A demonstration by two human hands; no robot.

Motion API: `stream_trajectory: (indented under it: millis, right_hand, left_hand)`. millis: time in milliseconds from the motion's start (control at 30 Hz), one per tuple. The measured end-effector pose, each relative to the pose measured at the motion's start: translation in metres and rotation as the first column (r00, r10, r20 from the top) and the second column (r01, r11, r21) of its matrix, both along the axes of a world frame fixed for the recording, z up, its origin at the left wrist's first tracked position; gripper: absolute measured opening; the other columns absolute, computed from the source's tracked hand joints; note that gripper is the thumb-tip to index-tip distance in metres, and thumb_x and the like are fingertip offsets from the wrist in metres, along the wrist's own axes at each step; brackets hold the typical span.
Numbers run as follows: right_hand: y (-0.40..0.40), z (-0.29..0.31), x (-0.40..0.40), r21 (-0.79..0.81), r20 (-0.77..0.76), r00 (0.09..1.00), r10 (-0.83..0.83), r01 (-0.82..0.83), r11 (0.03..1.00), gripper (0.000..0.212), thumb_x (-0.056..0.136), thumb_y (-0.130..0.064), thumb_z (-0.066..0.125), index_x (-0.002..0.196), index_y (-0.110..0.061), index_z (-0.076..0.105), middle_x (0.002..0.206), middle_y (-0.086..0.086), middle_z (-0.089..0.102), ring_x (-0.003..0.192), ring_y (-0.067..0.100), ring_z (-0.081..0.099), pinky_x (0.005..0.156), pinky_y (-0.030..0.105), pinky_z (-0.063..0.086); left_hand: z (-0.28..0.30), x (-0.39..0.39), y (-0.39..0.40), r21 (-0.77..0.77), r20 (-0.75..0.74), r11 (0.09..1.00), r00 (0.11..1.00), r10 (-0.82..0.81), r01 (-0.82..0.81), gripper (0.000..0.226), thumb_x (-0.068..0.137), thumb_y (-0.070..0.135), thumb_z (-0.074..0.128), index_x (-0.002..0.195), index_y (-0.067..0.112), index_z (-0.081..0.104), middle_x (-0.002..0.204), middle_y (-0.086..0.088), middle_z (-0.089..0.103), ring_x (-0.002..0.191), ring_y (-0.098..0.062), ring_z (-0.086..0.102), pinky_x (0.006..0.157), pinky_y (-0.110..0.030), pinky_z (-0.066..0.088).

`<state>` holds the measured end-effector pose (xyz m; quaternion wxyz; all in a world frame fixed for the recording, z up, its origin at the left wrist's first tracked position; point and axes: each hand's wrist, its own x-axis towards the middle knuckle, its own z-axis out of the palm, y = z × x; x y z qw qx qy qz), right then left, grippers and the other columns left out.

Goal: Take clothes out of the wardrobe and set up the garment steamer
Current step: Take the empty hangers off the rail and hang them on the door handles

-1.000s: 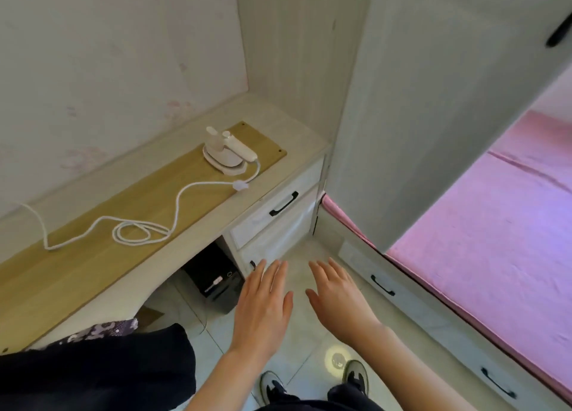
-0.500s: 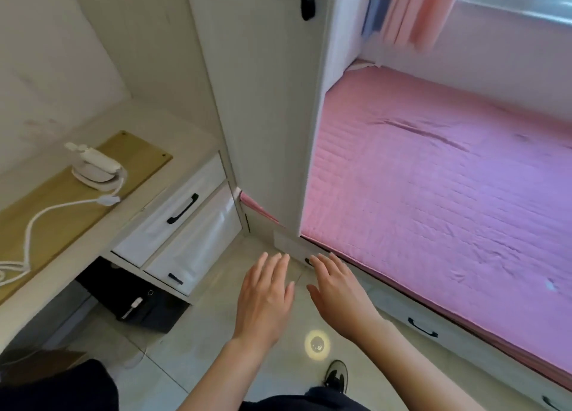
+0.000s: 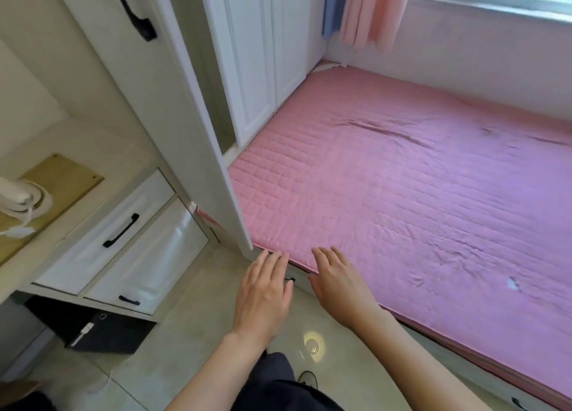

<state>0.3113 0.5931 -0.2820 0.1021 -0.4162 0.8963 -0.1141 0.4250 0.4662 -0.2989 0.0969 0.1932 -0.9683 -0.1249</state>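
The white wardrobe (image 3: 260, 48) stands at the head of the pink bed, its panelled doors closed. A nearer tall white door (image 3: 161, 101) with a black handle (image 3: 133, 11) stands edge-on towards me. The white garment steamer (image 3: 18, 200) lies on the wooden desk top at the far left edge, its cord trailing off frame. My left hand (image 3: 263, 296) and my right hand (image 3: 337, 283) hover side by side, palms down with straight fingers, over the bed's near corner, holding nothing. No clothes are in view.
The pink quilted mattress (image 3: 402, 194) fills the right half. White desk drawers (image 3: 120, 234) with black handles sit at lower left, a black box (image 3: 93, 330) beneath them. Pink and blue curtains (image 3: 365, 8) hang by the window. Pale floor tiles lie underfoot.
My view has swung right, away from the desk and steamer towards the bed and wardrobe. Both hands have stayed flat and empty in front of me.
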Motion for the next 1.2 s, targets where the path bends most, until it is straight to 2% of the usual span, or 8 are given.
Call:
stream_trajectory:
  millis: [267,433,567,667,833,933,1067,1200]
  right_hand:
    - [-0.026,-0.005,-0.065,0.002,0.045,0.999,0.011,-0.011,1.000,0.053,0.098,-0.033,0.045,0.143,-0.005,0.035,0.141,0.010,0.046,0.134,0.033,0.036,0.110,0.038,0.031]
    - [-0.069,0.006,-0.123,0.004,0.023,0.997,0.073,-0.073,0.997,0.054,0.100,-0.034,0.042,0.145,-0.006,0.030,0.146,0.010,0.040,0.139,0.032,0.029,0.113,0.038,0.026]
    - [-0.112,0.018,-0.170,-0.028,-0.021,0.994,0.111,-0.111,0.993,0.052,0.098,-0.030,0.049,0.140,-0.003,0.039,0.140,0.012,0.048,0.134,0.034,0.038,0.109,0.039,0.033]
    - [-0.143,0.020,-0.202,-0.047,-0.040,0.990,0.134,-0.136,0.990,0.049,0.096,-0.030,0.053,0.135,-0.001,0.045,0.133,0.014,0.054,0.129,0.036,0.044,0.105,0.042,0.039]
    - [-0.187,0.020,-0.246,-0.057,-0.059,0.982,0.181,-0.184,0.981,0.047,0.095,-0.028,0.053,0.134,-0.001,0.047,0.132,0.014,0.054,0.128,0.037,0.045,0.108,0.041,0.037]
    - [-0.212,0.019,-0.269,-0.029,-0.067,0.969,0.236,-0.238,0.971,0.047,0.098,-0.030,0.047,0.136,-0.004,0.042,0.135,0.012,0.050,0.131,0.034,0.040,0.111,0.039,0.031]
    - [-0.247,0.017,-0.299,-0.014,-0.062,0.941,0.333,-0.335,0.942,0.045,0.099,-0.032,0.043,0.136,-0.006,0.040,0.136,0.010,0.048,0.132,0.031,0.037,0.112,0.038,0.029]
    - [-0.282,0.029,-0.335,-0.016,-0.116,0.894,0.434,-0.438,0.899,0.044,0.099,-0.031,0.042,0.135,-0.007,0.040,0.135,0.008,0.048,0.130,0.029,0.037,0.111,0.034,0.028]
  left_hand:
    - [0.003,-0.076,-0.033,0.025,-0.003,0.999,0.999,0.042,-0.042,0.046,0.087,0.025,0.064,0.130,0.008,0.055,0.131,-0.009,0.058,0.127,-0.030,0.049,0.106,-0.040,0.038]
    - [0.012,-0.132,-0.063,0.124,-0.040,0.989,0.995,0.089,-0.083,0.048,0.092,0.022,0.056,0.138,0.011,0.047,0.141,-0.004,0.049,0.135,-0.023,0.039,0.114,-0.035,0.029]
    - [0.020,-0.175,-0.098,0.164,-0.031,0.979,0.991,0.128,-0.122,0.049,0.097,0.026,0.049,0.143,0.013,0.041,0.146,-0.002,0.043,0.139,-0.020,0.032,0.115,-0.032,0.024]
    - [0.019,-0.204,-0.125,0.153,-0.010,0.978,0.990,0.142,-0.138,0.048,0.098,0.030,0.048,0.143,0.014,0.041,0.146,-0.003,0.043,0.139,-0.021,0.032,0.113,-0.032,0.025]
    - [0.019,-0.241,-0.160,0.135,-0.021,0.967,0.975,0.220,-0.215,0.048,0.097,0.030,0.051,0.141,0.014,0.043,0.143,-0.003,0.047,0.136,-0.022,0.037,0.111,-0.034,0.033]
    - [0.021,-0.254,-0.174,0.136,-0.041,0.953,0.960,0.277,-0.269,0.048,0.097,0.033,0.049,0.141,0.015,0.042,0.145,-0.002,0.045,0.137,-0.021,0.037,0.111,-0.035,0.035]
    - [0.015,-0.270,-0.196,0.123,-0.053,0.913,0.916,0.397,-0.388,0.050,0.096,0.037,0.049,0.142,0.018,0.041,0.146,-0.001,0.044,0.137,-0.021,0.036,0.109,-0.038,0.039]
    - [0.012,-0.294,-0.220,0.120,-0.084,0.863,0.861,0.501,-0.490,0.046,0.096,0.035,0.048,0.137,0.013,0.046,0.141,-0.005,0.049,0.134,-0.025,0.042,0.106,-0.038,0.037]
